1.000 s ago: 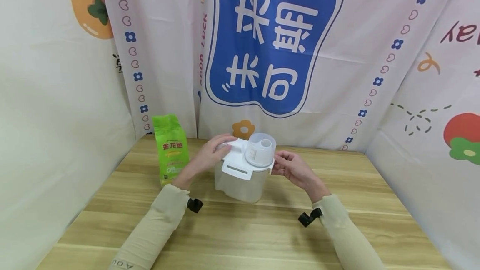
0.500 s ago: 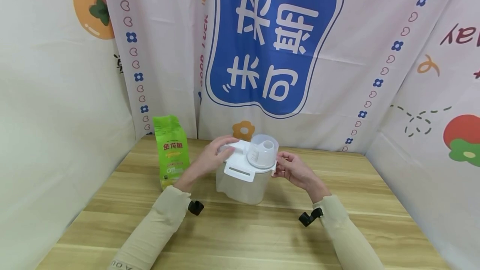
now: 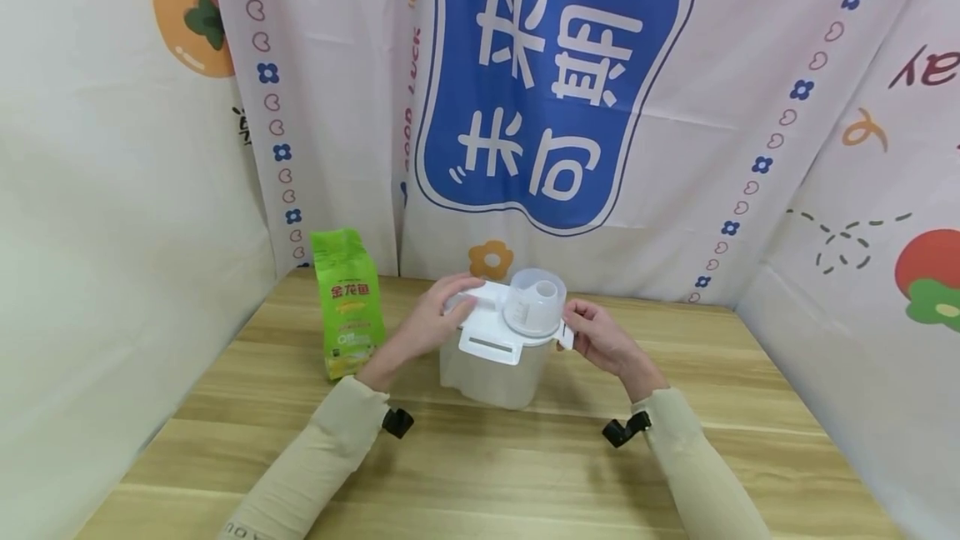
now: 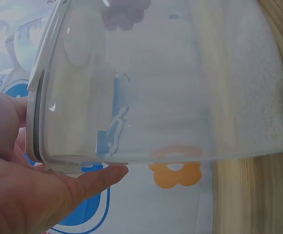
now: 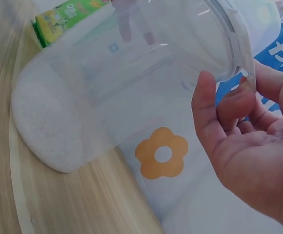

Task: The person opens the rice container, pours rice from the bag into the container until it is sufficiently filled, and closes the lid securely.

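A translucent rice storage container (image 3: 487, 377) stands upright on the table, with white grains (image 5: 53, 122) in its bottom. Its white lid (image 3: 483, 319) is on, topped by a clear measuring cup (image 3: 535, 307). My left hand (image 3: 435, 317) holds the lid's left end; one finger lies along the container wall in the left wrist view. At the opposite end, my right hand (image 3: 600, 340) pinches the side latch (image 3: 567, 335), which sticks outward from the rim. The front latch (image 3: 491, 346) also stands out from the container. Some right fingertips are hidden behind the latch in the head view.
A green rice bag (image 3: 348, 307) stands upright to the left, close to my left wrist. The wood-grain table (image 3: 525, 473) reaches back to a printed curtain (image 3: 675, 148). Black wrist mounts (image 3: 397, 422) jut inward from both sleeves.
The right side latch has swung outward and up in my right fingers. The whole head view, container and hands included, has shifted slightly to the right. My left hand keeps its hold.
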Tool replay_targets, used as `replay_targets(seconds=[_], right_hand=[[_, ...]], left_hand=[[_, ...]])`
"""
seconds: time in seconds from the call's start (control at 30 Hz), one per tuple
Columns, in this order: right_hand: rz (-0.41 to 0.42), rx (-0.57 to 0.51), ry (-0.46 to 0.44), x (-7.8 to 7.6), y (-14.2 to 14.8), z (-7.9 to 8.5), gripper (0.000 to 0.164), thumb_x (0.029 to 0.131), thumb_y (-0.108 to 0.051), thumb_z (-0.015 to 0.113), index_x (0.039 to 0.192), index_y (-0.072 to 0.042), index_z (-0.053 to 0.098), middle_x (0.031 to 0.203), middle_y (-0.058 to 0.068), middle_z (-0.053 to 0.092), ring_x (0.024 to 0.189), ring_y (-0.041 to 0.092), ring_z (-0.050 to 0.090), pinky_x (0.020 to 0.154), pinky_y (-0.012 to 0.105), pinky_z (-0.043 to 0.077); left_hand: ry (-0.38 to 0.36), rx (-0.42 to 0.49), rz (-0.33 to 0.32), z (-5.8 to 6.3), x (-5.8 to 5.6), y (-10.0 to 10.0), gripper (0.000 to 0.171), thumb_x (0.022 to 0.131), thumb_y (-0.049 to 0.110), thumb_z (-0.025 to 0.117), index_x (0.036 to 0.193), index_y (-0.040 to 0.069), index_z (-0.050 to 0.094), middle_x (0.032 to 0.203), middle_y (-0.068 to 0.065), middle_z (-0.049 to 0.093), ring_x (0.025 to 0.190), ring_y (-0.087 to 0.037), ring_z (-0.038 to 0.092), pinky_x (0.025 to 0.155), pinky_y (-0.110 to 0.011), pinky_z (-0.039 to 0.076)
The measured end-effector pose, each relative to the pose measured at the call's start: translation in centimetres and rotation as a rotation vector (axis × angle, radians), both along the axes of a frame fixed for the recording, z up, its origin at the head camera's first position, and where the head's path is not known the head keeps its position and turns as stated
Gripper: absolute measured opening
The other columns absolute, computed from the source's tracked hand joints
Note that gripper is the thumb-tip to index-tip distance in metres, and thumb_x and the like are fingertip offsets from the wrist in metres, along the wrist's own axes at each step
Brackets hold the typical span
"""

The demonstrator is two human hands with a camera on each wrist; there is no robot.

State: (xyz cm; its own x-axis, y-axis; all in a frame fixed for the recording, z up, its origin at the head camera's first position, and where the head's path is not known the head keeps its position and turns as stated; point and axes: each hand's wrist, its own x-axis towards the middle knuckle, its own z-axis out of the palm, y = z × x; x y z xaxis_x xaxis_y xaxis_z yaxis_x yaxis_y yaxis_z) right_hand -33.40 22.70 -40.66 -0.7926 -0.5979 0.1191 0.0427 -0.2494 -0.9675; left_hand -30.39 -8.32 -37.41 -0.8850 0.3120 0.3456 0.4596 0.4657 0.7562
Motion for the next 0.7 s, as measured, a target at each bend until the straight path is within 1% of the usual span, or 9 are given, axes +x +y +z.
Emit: replay_targets(seconds=[0.17, 0.3, 0.43, 0.57, 0.7], right_hand=[[-0.024, 0.016, -0.017, 0.0, 0.0, 0.4, 0.019, 0.103, -0.013, 0.048, 0.092, -0.011, 0.063, 0.085, -0.001, 0.067, 0.072, 0.01, 0.064, 0.065, 0.023, 0.057], [-0.041, -0.006, -0.01, 0.0, -0.1, 0.7, 0.019, 0.102, -0.008, 0.048, 0.09, -0.012, 0.063, 0.082, -0.001, 0.068, 0.067, 0.01, 0.065, 0.06, 0.022, 0.057], [-0.072, -0.008, -0.008, 0.0, 0.0, 0.9, 0.02, 0.101, -0.004, 0.049, 0.088, -0.013, 0.061, 0.079, -0.001, 0.068, 0.063, 0.01, 0.065, 0.056, 0.021, 0.056], [-0.11, 0.007, -0.005, 0.1, 0.1, 1.0, 0.02, 0.101, -0.002, 0.049, 0.087, -0.012, 0.059, 0.075, -0.002, 0.067, 0.058, 0.009, 0.064, 0.054, 0.021, 0.055], [-0.143, 0.036, 0.013, 0.1, 0.0, 1.2, 0.021, 0.1, -0.001, 0.049, 0.086, -0.013, 0.059, 0.073, -0.004, 0.066, 0.056, 0.007, 0.062, 0.053, 0.02, 0.055]], left_hand=[[-0.001, 0.005, 0.002, 0.1, 0.1, 0.0, 0.036, 0.1, 0.026, 0.055, 0.135, 0.019, 0.059, 0.155, -0.014, 0.039, 0.143, -0.036, 0.035, 0.115, -0.063, 0.027], [-0.015, -0.006, -0.006, 0.1, 0.4, 0.0, 0.037, 0.1, 0.028, 0.055, 0.136, 0.02, 0.058, 0.156, -0.013, 0.036, 0.144, -0.036, 0.033, 0.114, -0.064, 0.028], [-0.035, -0.015, -0.007, 0.2, 1.0, 0.2, 0.039, 0.1, 0.029, 0.054, 0.138, 0.02, 0.056, 0.158, -0.014, 0.032, 0.144, -0.038, 0.032, 0.113, -0.064, 0.029], [-0.038, -0.031, -0.012, 0.3, 1.7, 0.5, 0.042, 0.1, 0.028, 0.055, 0.14, 0.018, 0.053, 0.159, -0.016, 0.029, 0.144, -0.041, 0.031, 0.113, -0.065, 0.029], [-0.032, -0.043, -0.004, 0.4, 2.4, 0.9, 0.045, 0.099, 0.027, 0.056, 0.142, 0.016, 0.05, 0.158, -0.018, 0.027, 0.144, -0.042, 0.029, 0.113, -0.065, 0.03]])
